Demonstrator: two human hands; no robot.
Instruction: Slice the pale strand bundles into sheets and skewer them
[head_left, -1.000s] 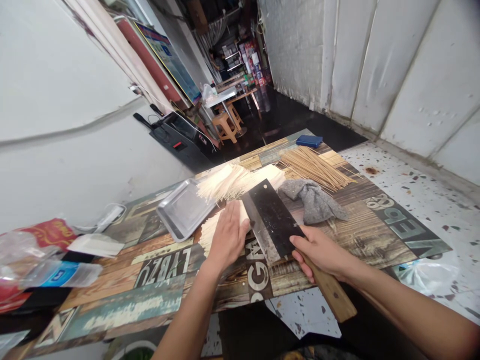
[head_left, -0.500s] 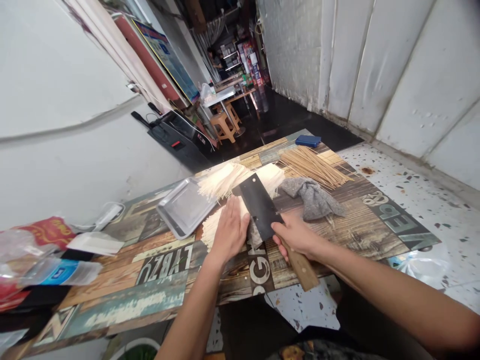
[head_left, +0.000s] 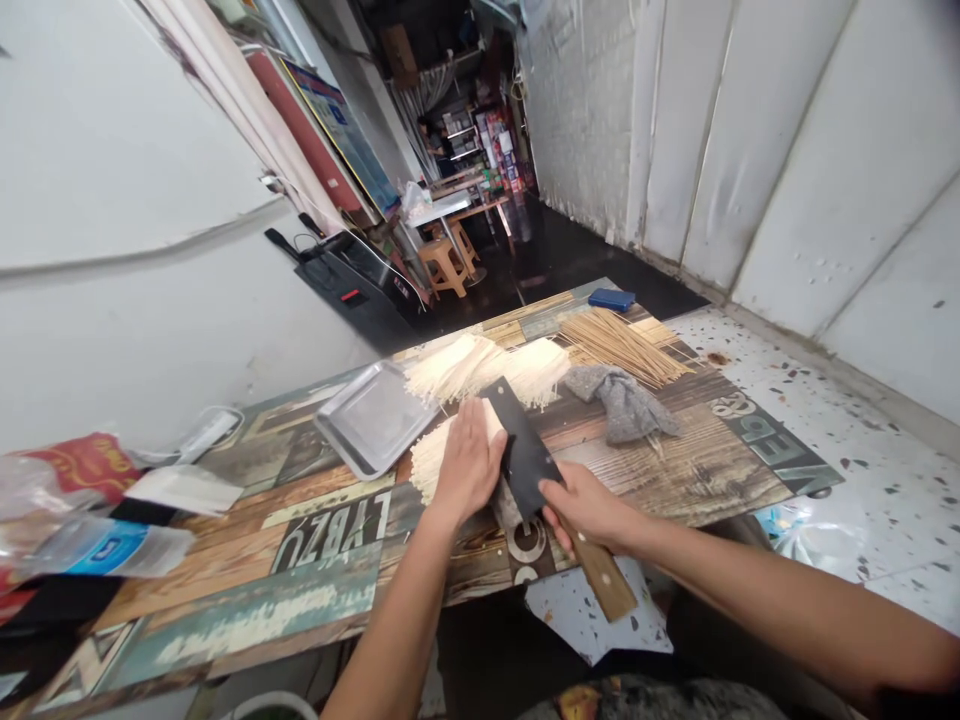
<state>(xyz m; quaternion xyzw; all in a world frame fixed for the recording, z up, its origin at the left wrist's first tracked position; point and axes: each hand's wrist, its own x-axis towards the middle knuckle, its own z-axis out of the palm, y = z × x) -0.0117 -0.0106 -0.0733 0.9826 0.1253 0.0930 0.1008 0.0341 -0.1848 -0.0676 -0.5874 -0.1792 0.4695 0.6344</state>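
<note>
My right hand (head_left: 589, 508) is wrapped around the wooden handle of a cleaver (head_left: 517, 440) with a broad dark blade. The blade lies along the right side of a pale stack of thin, strand-like food (head_left: 429, 460) whose exact kind I cannot tell. My left hand (head_left: 472, 455) rests flat on that stack, fingers stretched out and together, close to the blade. Behind the cleaver are two more pale bundles, a left bundle (head_left: 454, 367) and a right bundle (head_left: 541, 368). A grey cloth (head_left: 626, 400) lies crumpled right of the blade.
A metal tray (head_left: 375, 420) sits left of the food on the patterned table (head_left: 330, 600). Thin wooden sticks (head_left: 626, 345) and a blue box (head_left: 611, 299) lie at the far right. A plastic bottle (head_left: 112, 546) and a red package (head_left: 82, 468) are at the left edge.
The view has shifted slightly. The cleaver's blade has come a little nearer to me, and the far bundles show more fully. Both hands keep their hold and contact.
</note>
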